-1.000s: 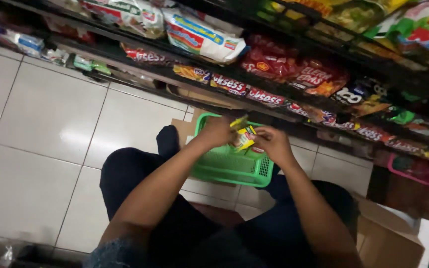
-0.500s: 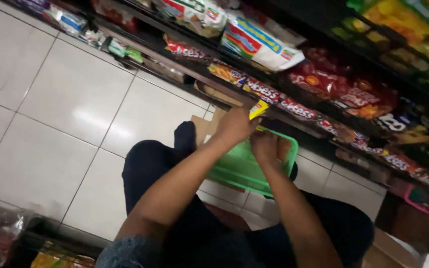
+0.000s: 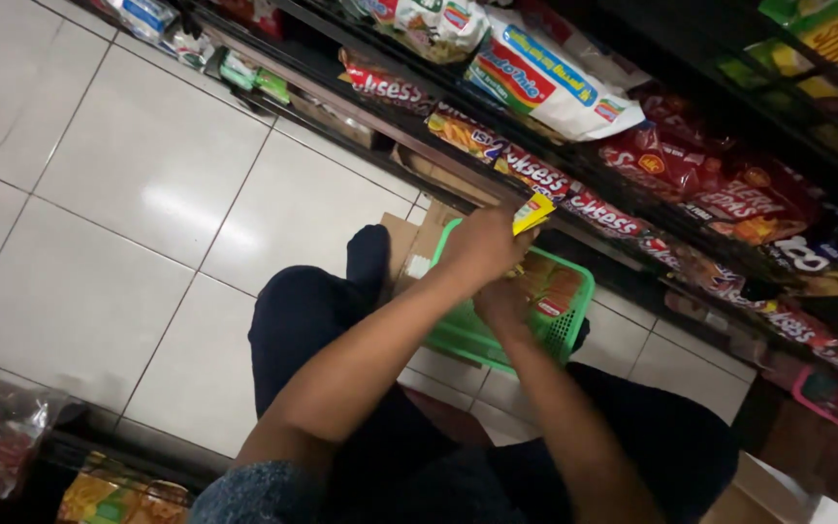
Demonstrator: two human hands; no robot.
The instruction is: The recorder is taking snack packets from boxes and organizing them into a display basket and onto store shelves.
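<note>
white tiled floor (image 3: pixel 147 184), dark stocked shelves (image 3: pixel 632 184)

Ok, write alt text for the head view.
Seen from above, a seated person's left hand grips a small yellow packet over a green plastic basket holding snack packs, with the right hand beside it. Low shelves of bagged snacks run past, above a white tiled floor.

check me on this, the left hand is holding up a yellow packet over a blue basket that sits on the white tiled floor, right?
Not quite: the basket is green, not blue. The head view shows the left hand holding up the yellow packet over that green basket, which sits on the white tiled floor beside the lowest shelf.
</note>
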